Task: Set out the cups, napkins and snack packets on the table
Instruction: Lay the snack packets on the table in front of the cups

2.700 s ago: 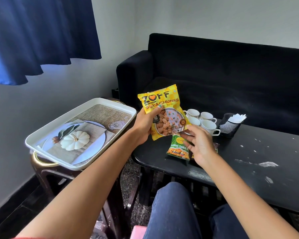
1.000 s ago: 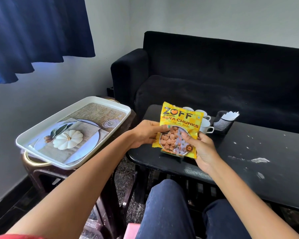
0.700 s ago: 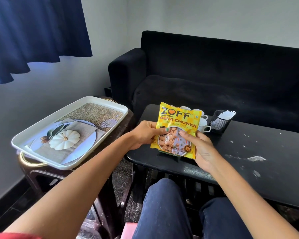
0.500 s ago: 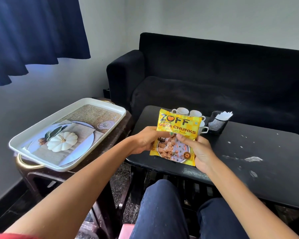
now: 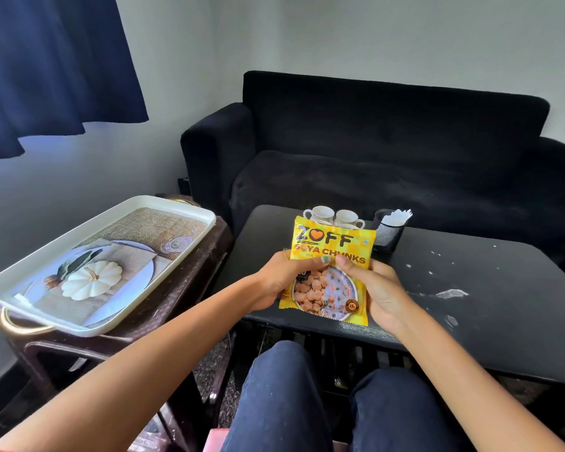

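Observation:
Both hands hold a yellow soya chunks packet (image 5: pixel 331 269) upright over the near left part of the black table (image 5: pixel 470 308). My left hand (image 5: pixel 282 278) grips its left edge, thumb across the front. My right hand (image 5: pixel 375 288) grips its right side, thumb on the front. Behind the packet stand white cups (image 5: pixel 335 218), only two of them showing above it. A black mesh holder with white napkins (image 5: pixel 390 230) stands to their right. Any packets lying under the held one are hidden.
A white tray (image 5: pixel 23 305) printed with a pumpkin picture rests on a brown side table (image 5: pixel 183 288) to the left. A black sofa (image 5: pixel 388 151) runs behind the table. White marks spot the table's right part. My knees sit below the near edge.
My right hand left the green packet on the table and joined the left on the yellow packet. The packet came down and nearer, now covering the green packet and part of the cups.

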A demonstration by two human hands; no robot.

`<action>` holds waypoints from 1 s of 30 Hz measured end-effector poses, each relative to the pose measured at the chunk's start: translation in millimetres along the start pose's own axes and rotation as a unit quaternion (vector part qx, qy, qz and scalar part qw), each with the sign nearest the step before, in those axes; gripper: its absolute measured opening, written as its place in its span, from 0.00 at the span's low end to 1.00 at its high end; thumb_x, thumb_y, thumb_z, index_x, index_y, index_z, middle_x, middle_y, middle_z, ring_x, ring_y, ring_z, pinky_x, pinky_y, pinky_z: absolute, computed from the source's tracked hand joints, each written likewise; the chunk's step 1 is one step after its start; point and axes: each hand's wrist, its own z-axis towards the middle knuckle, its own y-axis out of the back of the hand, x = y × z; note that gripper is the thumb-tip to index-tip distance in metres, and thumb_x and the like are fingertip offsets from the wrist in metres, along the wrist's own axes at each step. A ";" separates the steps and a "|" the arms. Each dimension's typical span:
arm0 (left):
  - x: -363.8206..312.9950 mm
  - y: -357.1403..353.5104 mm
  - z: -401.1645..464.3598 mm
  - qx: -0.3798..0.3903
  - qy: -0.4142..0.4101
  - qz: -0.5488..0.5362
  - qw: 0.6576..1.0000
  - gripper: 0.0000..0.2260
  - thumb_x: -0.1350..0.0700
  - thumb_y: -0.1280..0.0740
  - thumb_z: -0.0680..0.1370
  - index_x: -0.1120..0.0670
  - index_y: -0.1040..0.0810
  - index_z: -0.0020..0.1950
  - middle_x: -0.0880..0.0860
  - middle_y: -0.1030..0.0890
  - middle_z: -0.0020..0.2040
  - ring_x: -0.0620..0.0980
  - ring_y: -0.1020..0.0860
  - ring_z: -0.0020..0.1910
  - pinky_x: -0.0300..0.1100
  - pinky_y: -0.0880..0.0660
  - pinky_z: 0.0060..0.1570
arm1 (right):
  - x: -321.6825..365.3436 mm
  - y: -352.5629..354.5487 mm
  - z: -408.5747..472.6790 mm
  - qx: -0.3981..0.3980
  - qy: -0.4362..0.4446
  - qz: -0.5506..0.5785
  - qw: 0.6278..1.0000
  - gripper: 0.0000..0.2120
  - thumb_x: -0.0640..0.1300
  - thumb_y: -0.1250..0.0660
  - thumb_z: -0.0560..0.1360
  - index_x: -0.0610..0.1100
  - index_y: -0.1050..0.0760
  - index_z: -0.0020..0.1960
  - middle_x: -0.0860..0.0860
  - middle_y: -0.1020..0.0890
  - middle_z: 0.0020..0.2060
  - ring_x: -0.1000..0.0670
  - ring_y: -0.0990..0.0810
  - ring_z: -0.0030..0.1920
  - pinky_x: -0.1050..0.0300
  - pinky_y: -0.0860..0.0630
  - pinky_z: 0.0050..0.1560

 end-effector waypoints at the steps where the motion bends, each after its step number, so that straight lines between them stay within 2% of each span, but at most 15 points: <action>1: 0.7 -3.8 0.9 0.006 0.000 0.001 1.000 0.13 0.51 0.26 0.72 0.55 0.18 0.53 0.55 0.14 0.49 0.55 0.16 0.48 0.45 0.18 0.45 | -0.5 3.3 -0.8 -0.006 0.000 -0.002 1.000 0.16 0.45 0.25 0.61 0.42 0.20 0.48 0.45 0.14 0.44 0.45 0.15 0.45 0.52 0.20 0.43; 4: 1.8 -15.2 3.9 -0.011 -0.002 0.001 1.000 0.11 0.50 0.24 0.70 0.54 0.17 0.48 0.55 0.14 0.46 0.53 0.15 0.44 0.42 0.19 0.39 | -0.6 10.2 -2.8 -0.009 0.005 -0.017 1.000 0.15 0.46 0.26 0.61 0.43 0.19 0.46 0.44 0.14 0.43 0.44 0.14 0.44 0.53 0.18 0.39; 7: 6.1 -25.4 8.2 -0.028 -0.014 -0.020 0.999 0.09 0.51 0.23 0.69 0.53 0.16 0.44 0.56 0.14 0.45 0.54 0.15 0.42 0.41 0.20 0.37 | -0.4 16.7 -1.8 -0.019 0.019 -0.028 0.999 0.08 0.45 0.26 0.67 0.45 0.19 0.45 0.46 0.14 0.41 0.46 0.14 0.42 0.56 0.19 0.37; 9: 8.3 -31.9 11.1 -0.029 -0.010 -0.032 0.999 0.10 0.52 0.23 0.69 0.55 0.16 0.46 0.57 0.14 0.46 0.56 0.15 0.44 0.44 0.19 0.41 | -0.6 21.7 -0.2 -0.034 0.021 -0.045 0.998 0.05 0.44 0.27 0.70 0.45 0.19 0.45 0.47 0.13 0.40 0.47 0.14 0.42 0.54 0.19 0.41; 12: 11.4 -42.6 16.1 -0.028 0.029 -0.052 0.998 0.14 0.54 0.24 0.70 0.59 0.18 0.53 0.60 0.16 0.51 0.59 0.17 0.50 0.52 0.20 0.53 | -0.3 30.3 0.9 -0.043 0.005 -0.061 0.997 0.07 0.43 0.27 0.70 0.44 0.20 0.47 0.46 0.14 0.42 0.45 0.15 0.46 0.47 0.20 0.51; 13: 13.4 -47.6 18.2 -0.024 0.042 -0.059 0.997 0.16 0.54 0.25 0.70 0.60 0.19 0.54 0.60 0.16 0.52 0.60 0.17 0.52 0.53 0.21 0.55 | 0.4 34.5 0.8 -0.043 -0.004 -0.060 0.997 0.08 0.42 0.27 0.70 0.43 0.20 0.48 0.45 0.14 0.43 0.44 0.15 0.46 0.46 0.20 0.51; 15: 18.4 -56.4 21.8 -0.021 0.054 -0.076 0.995 0.19 0.54 0.24 0.69 0.61 0.20 0.57 0.60 0.16 0.52 0.60 0.18 0.53 0.55 0.22 0.57 | 2.1 43.1 -0.2 -0.039 -0.017 -0.047 0.998 0.07 0.39 0.27 0.70 0.42 0.21 0.48 0.45 0.14 0.41 0.45 0.15 0.43 0.49 0.18 0.45; 17: 23.0 -64.2 26.8 -0.031 0.053 -0.076 0.995 0.19 0.54 0.23 0.68 0.60 0.20 0.55 0.60 0.15 0.50 0.59 0.17 0.50 0.54 0.21 0.54 | 3.8 53.1 -1.1 -0.032 -0.021 -0.037 0.999 0.06 0.36 0.30 0.71 0.42 0.21 0.47 0.46 0.14 0.40 0.46 0.15 0.43 0.53 0.18 0.42; 20: 26.4 -73.4 34.6 -0.040 0.041 -0.044 0.997 0.16 0.55 0.22 0.67 0.57 0.19 0.52 0.58 0.15 0.48 0.58 0.16 0.47 0.52 0.19 0.51 | 4.7 65.1 -3.4 -0.033 -0.032 -0.034 0.998 0.08 0.32 0.33 0.73 0.40 0.23 0.51 0.43 0.16 0.47 0.43 0.18 0.49 0.48 0.22 0.53; 23: 25.7 -82.5 42.4 -0.030 0.043 -0.035 0.998 0.13 0.51 0.24 0.69 0.54 0.18 0.50 0.57 0.14 0.46 0.56 0.15 0.46 0.50 0.18 0.48 | 4.1 75.9 -3.3 -0.054 -0.029 -0.029 0.998 0.09 0.31 0.33 0.72 0.39 0.22 0.51 0.42 0.17 0.46 0.43 0.18 0.46 0.49 0.21 0.48; 27: 24.5 -91.6 51.1 -0.047 0.048 -0.049 0.997 0.11 0.50 0.25 0.71 0.54 0.18 0.49 0.58 0.14 0.47 0.57 0.16 0.47 0.52 0.19 0.50 | 3.3 83.9 0.8 -0.101 -0.041 -0.018 0.994 0.06 0.36 0.27 0.69 0.41 0.20 0.45 0.44 0.14 0.38 0.45 0.15 0.38 0.52 0.18 0.39; 30: 26.3 -97.9 59.5 -0.076 0.041 -0.049 0.995 0.09 0.52 0.28 0.74 0.56 0.19 0.49 0.59 0.15 0.47 0.57 0.16 0.44 0.51 0.18 0.46 | 1.6 88.2 8.1 -0.132 -0.055 -0.037 0.989 0.08 0.41 0.27 0.70 0.41 0.20 0.49 0.43 0.14 0.43 0.42 0.15 0.44 0.45 0.20 0.49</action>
